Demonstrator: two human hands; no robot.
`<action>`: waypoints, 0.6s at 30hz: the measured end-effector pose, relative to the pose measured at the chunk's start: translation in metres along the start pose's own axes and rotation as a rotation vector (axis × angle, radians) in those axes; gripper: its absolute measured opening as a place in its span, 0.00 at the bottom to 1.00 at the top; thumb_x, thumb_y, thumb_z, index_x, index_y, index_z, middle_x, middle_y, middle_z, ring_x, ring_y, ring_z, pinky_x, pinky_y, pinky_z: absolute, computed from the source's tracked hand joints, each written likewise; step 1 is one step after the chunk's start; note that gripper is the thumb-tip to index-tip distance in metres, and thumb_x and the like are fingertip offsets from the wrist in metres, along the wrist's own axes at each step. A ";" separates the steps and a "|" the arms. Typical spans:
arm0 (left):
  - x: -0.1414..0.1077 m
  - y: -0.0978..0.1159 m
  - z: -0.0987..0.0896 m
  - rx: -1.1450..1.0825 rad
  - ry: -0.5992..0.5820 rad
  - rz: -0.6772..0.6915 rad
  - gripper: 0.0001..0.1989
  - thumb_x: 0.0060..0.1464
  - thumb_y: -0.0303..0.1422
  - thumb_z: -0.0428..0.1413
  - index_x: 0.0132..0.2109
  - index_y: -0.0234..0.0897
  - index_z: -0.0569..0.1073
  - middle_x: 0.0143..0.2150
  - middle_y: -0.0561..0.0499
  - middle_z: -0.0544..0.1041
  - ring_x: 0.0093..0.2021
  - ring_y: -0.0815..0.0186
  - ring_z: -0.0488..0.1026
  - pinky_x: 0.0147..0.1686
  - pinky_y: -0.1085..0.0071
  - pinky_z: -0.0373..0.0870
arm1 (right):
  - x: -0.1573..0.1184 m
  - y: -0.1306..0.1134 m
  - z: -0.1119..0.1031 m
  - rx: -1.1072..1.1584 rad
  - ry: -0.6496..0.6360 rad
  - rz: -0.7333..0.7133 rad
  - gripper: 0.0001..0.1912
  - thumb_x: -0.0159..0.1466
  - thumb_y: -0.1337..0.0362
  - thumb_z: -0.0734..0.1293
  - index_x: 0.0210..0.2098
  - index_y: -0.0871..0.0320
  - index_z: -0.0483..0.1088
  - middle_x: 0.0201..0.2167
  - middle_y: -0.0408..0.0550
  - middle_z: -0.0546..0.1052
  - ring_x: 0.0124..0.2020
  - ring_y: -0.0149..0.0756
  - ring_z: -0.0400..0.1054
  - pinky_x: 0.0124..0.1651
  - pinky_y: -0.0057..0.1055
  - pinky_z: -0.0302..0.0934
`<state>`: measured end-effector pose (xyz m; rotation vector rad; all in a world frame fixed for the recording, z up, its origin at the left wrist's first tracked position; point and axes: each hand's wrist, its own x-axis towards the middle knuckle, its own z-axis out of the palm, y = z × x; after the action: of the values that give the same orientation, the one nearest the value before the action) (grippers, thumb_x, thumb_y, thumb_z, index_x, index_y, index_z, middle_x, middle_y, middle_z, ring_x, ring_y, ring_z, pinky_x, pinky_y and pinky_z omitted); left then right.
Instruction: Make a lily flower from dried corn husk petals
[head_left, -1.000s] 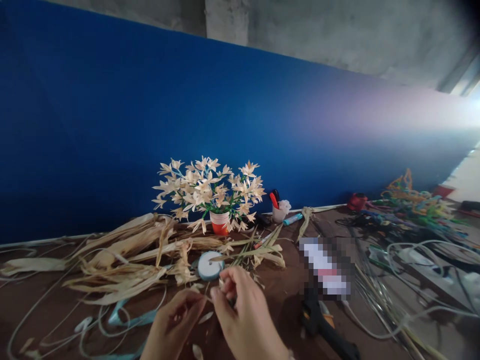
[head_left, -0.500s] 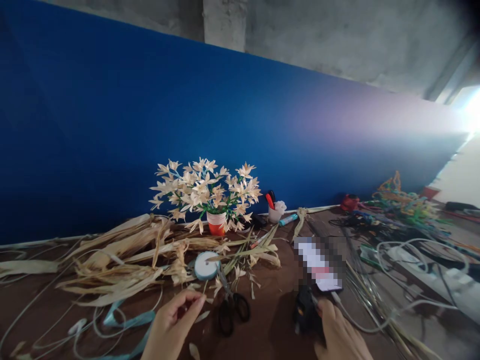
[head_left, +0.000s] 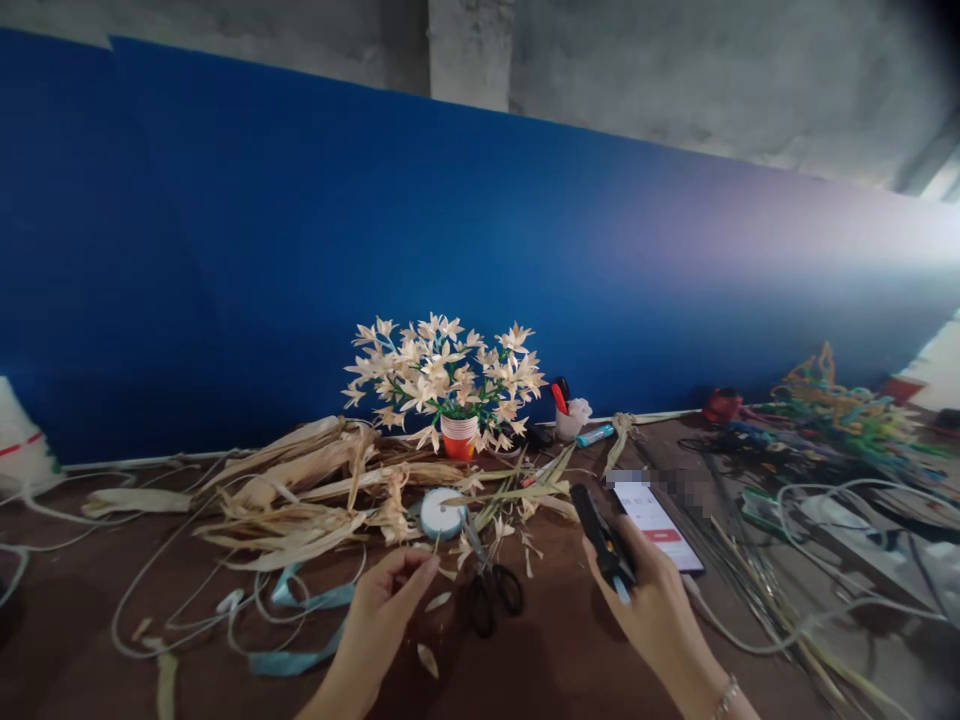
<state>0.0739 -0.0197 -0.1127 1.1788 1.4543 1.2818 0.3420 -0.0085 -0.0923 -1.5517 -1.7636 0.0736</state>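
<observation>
My right hand [head_left: 645,585] grips a black hot glue gun [head_left: 602,535] by its body, just left of a lit phone [head_left: 654,525] lying on the brown table [head_left: 540,650]. My left hand [head_left: 379,610] sits lower left, its fingertips drawn together; anything between them is hidden. Black-handled scissors [head_left: 491,595] lie between my hands. Just above my left fingertips stands a white tape roll [head_left: 441,514]. A pale petal [head_left: 427,660] lies below that hand. Dried corn husks [head_left: 300,490] spread out behind it, and a light blue ribbon [head_left: 300,632] lies to its left.
Paper flowers in an orange cup [head_left: 459,437] and a pen cup [head_left: 568,425] stand against the blue backdrop [head_left: 375,250]. White cords [head_left: 172,600] trail across the left. Wires and colourful pipe cleaners [head_left: 840,410] crowd the right.
My right hand has lifted the glue gun off the table. My left hand has drawn back slightly, and the view has swung a little to the left.
</observation>
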 end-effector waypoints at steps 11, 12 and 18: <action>0.003 -0.001 -0.002 0.004 -0.021 0.041 0.16 0.42 0.44 0.54 0.29 0.34 0.73 0.24 0.52 0.72 0.26 0.66 0.66 0.26 0.75 0.61 | -0.010 0.043 0.023 -0.144 -0.029 0.411 0.16 0.55 0.53 0.54 0.36 0.57 0.61 0.26 0.51 0.74 0.29 0.42 0.69 0.28 0.28 0.56; 0.003 -0.001 -0.002 0.004 -0.019 0.052 0.16 0.42 0.44 0.54 0.29 0.34 0.73 0.24 0.52 0.72 0.27 0.66 0.66 0.26 0.75 0.61 | -0.005 0.043 0.029 -0.136 -0.017 0.376 0.15 0.55 0.53 0.54 0.35 0.57 0.61 0.26 0.51 0.73 0.29 0.41 0.69 0.28 0.29 0.56; 0.005 -0.004 -0.002 0.023 0.010 0.110 0.15 0.43 0.43 0.54 0.28 0.34 0.73 0.24 0.52 0.72 0.26 0.67 0.65 0.25 0.76 0.59 | 0.028 0.042 0.045 -0.025 0.004 0.281 0.16 0.54 0.53 0.55 0.32 0.59 0.63 0.22 0.48 0.72 0.23 0.38 0.66 0.25 0.29 0.55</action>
<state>0.0703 -0.0158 -0.1165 1.2846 1.4321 1.3497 0.3517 0.0458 -0.1312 -1.8071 -1.5378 0.1866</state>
